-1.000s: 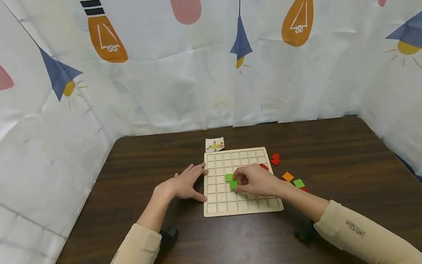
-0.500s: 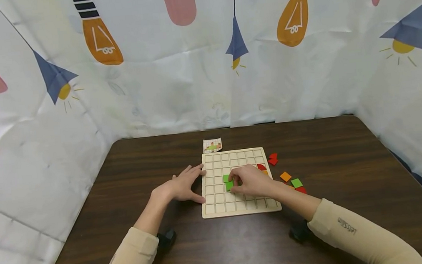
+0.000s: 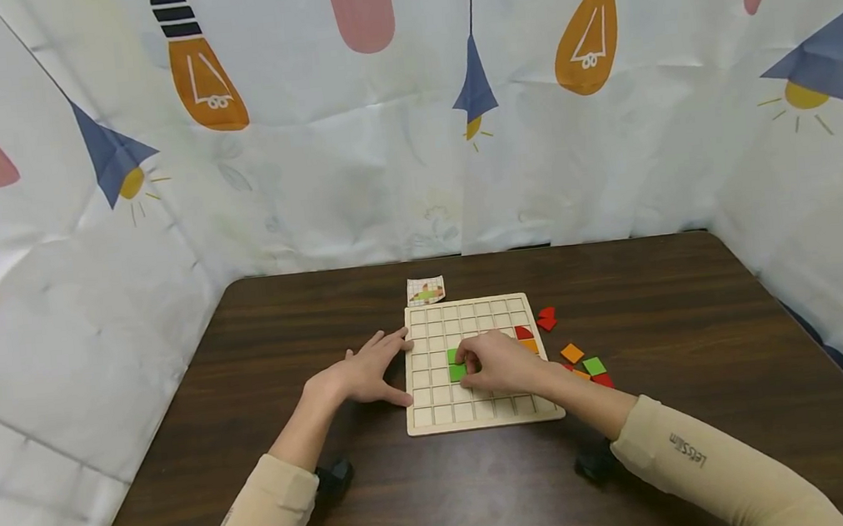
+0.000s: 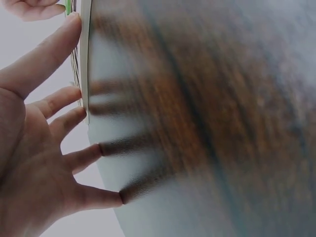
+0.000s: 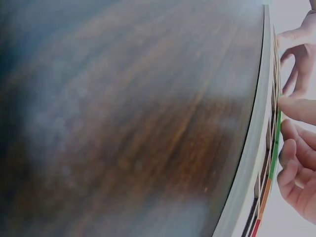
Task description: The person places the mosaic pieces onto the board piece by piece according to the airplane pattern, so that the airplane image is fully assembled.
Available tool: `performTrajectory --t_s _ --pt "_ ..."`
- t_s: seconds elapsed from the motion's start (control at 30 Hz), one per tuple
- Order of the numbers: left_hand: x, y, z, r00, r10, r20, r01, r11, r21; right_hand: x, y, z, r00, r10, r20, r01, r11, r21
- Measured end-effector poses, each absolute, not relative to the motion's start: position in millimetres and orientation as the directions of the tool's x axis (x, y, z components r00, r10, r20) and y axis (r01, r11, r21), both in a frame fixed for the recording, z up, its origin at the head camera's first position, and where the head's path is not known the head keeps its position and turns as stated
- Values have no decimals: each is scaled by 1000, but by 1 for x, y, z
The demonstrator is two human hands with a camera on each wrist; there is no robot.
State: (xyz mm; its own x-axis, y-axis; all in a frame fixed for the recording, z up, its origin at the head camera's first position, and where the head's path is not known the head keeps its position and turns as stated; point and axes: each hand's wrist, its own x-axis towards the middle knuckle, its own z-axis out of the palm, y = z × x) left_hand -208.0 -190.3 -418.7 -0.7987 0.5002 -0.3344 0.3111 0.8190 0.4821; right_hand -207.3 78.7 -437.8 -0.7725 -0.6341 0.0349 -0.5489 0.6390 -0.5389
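A pale wooden grid board (image 3: 435, 416) lies on the dark table. My right hand (image 3: 501, 360) is over its middle, thumb and fingertips at a green square tile (image 3: 457, 373) that sits lined up with the grid. Just behind it lies another green square tile (image 3: 453, 355), partly covered by the fingers. In the right wrist view, the thumb (image 5: 298, 108) meets the edge-on row of green. My left hand (image 3: 367, 372) has its fingers spread, with the thumb and fingertips against the board's left edge; the left wrist view shows the same contact along the board's rim (image 4: 85, 59).
A red rounded tile (image 3: 523, 332) and an orange tile (image 3: 529, 345) sit at the board's right side. Loose red pieces (image 3: 547, 319), an orange square (image 3: 572, 353) and a green square (image 3: 594, 366) lie right of the board. A small pattern card (image 3: 426, 291) lies behind it.
The nearer green tile, earlier offset to the right of the other one, now lines up with it in the grid. The right hand shifted slightly left; the left hand stays at the board's edge.
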Motion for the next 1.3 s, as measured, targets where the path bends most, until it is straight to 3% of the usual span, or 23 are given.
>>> performTrajectory --t_s 0.6,1.3 --pt "-209 -190 -419 -795 506 -335 315 816 485 -206 120 -423 -755 -650 91 -553 556 -621" --pt "-208 -191 -419 -797 497 -344 308 823 477 -205 220 -422 -880 -475 0 -340 629 -699"
